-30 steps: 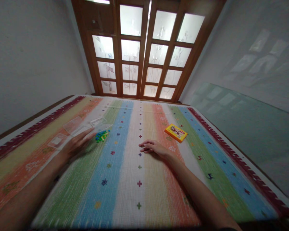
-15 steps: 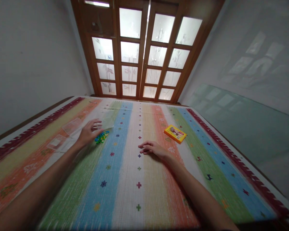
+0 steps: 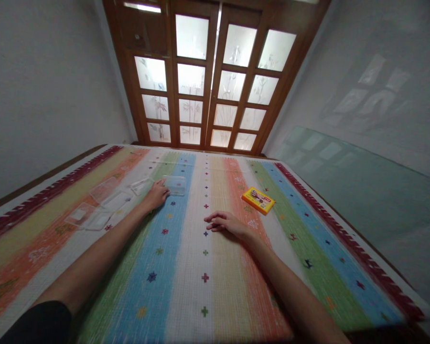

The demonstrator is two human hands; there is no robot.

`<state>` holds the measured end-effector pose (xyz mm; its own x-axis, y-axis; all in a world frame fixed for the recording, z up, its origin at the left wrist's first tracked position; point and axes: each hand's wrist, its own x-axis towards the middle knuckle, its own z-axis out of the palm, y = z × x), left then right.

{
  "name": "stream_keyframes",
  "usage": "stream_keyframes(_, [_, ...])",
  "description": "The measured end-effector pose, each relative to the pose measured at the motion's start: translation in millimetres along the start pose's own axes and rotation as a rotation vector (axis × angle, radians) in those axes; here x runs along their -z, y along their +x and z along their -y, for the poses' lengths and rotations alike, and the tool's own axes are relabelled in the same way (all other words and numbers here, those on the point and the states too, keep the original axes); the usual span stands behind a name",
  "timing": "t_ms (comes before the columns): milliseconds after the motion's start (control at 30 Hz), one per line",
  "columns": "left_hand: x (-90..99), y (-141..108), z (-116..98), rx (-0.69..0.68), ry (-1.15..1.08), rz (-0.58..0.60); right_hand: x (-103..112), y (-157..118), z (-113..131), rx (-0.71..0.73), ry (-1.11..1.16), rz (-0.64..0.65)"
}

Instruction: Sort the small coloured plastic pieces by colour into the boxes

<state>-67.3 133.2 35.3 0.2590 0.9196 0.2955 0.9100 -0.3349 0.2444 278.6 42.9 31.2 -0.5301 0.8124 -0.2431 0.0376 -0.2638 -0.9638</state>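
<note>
My left hand (image 3: pixel 157 194) is closed at the left end of a clear plastic box (image 3: pixel 176 186) on the blue stripe of the cloth. Its thumb and fingers meet at the box's edge. Beneath that hand, the small green and yellow pieces are almost wholly hidden. My right hand (image 3: pixel 224 222) rests on the cloth near the middle, fingers loosely stretched and holding nothing. A yellow box (image 3: pixel 258 200) with a printed picture lies beyond it to the right.
Several clear plastic cases lie left of my left hand, among them an open case (image 3: pixel 81 215) and another case (image 3: pixel 116 200). A striped tablecloth (image 3: pixel 191 267) covers the table. Wooden doors (image 3: pixel 208 95) with frosted panes stand behind, with walls on both sides.
My left hand has moved right and closed at the clear box, which now sits lower on the cloth. The colourful pieces have become covered. My right hand stays in place.
</note>
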Motion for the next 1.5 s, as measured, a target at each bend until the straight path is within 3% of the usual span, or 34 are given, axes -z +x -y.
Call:
stream_keyframes(200, [-1.9, 1.8, -6.0, 0.044, 0.117, -0.046, -0.5, -1.0, -2.2, 0.018, 0.008, -0.009])
stream_keyframes(333, [-2.0, -3.9, -22.6, 0.057, 0.165, -0.074, 0.0, 0.3, -4.9, 0.025, 0.011, -0.008])
stream_keyframes(567, [-13.1, -5.7, -49.2, -0.013, 0.176, 0.051, -0.9, 0.1, -3.7, 0.03, -0.002, -0.008])
stream_keyframes(1167, [-3.2, 16.7, -23.1, 0.145, 0.207, 0.069, -2.0, -1.5, -1.4, 0.017, -0.024, -0.023])
stream_keyframes(1300, [0.3, 4.7, -24.9, 0.128, 0.183, 0.011, -2.1, -1.6, -3.2, 0.024, -0.018, -0.031])
stream_keyframes(1500, [10.4, -46.1, -25.1, 0.065, 0.156, -0.099, -1.6, -1.1, -4.4, 0.036, -0.006, -0.015])
